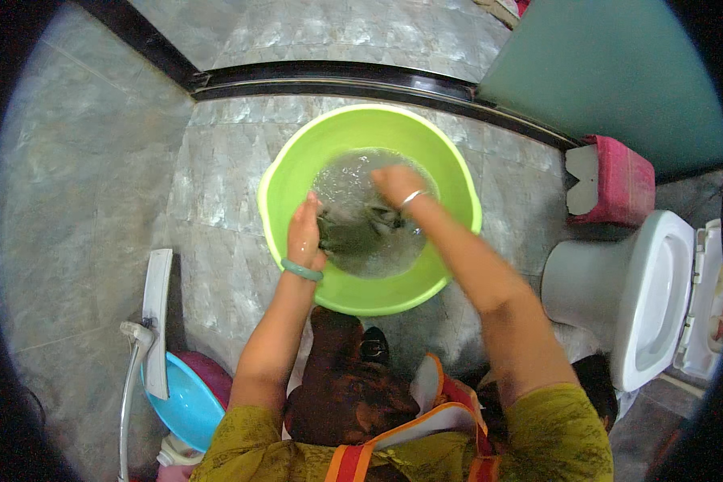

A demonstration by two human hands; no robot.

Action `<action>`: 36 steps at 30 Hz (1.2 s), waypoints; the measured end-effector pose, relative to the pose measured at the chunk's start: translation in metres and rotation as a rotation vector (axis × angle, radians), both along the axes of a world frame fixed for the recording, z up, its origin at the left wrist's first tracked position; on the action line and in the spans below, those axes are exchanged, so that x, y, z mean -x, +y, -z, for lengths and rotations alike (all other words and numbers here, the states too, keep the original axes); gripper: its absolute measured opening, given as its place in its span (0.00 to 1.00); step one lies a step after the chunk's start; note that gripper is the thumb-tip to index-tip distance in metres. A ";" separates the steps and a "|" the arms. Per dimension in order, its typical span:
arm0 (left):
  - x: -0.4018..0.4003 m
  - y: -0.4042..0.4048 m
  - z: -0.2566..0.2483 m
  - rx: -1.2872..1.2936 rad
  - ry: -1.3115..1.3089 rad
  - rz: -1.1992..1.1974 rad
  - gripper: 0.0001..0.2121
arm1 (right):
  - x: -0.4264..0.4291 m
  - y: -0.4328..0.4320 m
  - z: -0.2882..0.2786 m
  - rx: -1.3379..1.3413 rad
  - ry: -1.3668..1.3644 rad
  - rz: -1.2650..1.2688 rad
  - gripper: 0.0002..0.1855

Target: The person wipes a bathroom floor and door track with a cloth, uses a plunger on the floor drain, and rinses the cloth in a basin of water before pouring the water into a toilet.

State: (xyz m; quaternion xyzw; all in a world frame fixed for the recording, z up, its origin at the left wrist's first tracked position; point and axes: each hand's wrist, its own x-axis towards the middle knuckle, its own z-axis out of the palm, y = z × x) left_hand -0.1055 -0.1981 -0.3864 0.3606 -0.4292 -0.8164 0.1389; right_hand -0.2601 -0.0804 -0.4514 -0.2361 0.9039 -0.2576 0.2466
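A large lime-green plastic basin (370, 304) stands on the floor before me, holding cloudy water (346, 169) with bubbles on it. Dark cloth (352, 241) lies partly under the water. At the basin's left inner side, my left hand (303, 232) is wet, with its fingers stretched upward beside the cloth's edge. Whether it grips that edge is hidden. A green bangle circles the left wrist. My right hand (399, 185), blurred, is curled into a fist over the water above the cloth. Nothing shows in it, and a silver bangle is on that wrist.
To the right are a white toilet (654, 301) with its lid raised and a pink bin (626, 181). A black door sill (337, 78) crosses behind the basin. At lower left are a blue basin (184, 403), a white board (158, 319) and a shower head (135, 331).
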 end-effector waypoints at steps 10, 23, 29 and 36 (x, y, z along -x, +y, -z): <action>0.005 -0.014 0.006 0.270 -0.084 -0.050 0.10 | -0.045 -0.027 -0.030 -0.158 0.006 -0.574 0.31; -0.003 -0.026 -0.012 0.860 0.061 0.677 0.40 | -0.033 0.001 -0.102 0.211 -0.049 -0.390 0.28; 0.017 -0.004 -0.039 0.475 0.190 0.399 0.30 | -0.020 -0.014 -0.167 0.763 -0.292 -0.228 0.26; 0.037 0.010 -0.028 -0.154 0.325 0.169 0.16 | -0.016 -0.011 -0.074 0.609 -0.715 0.297 0.36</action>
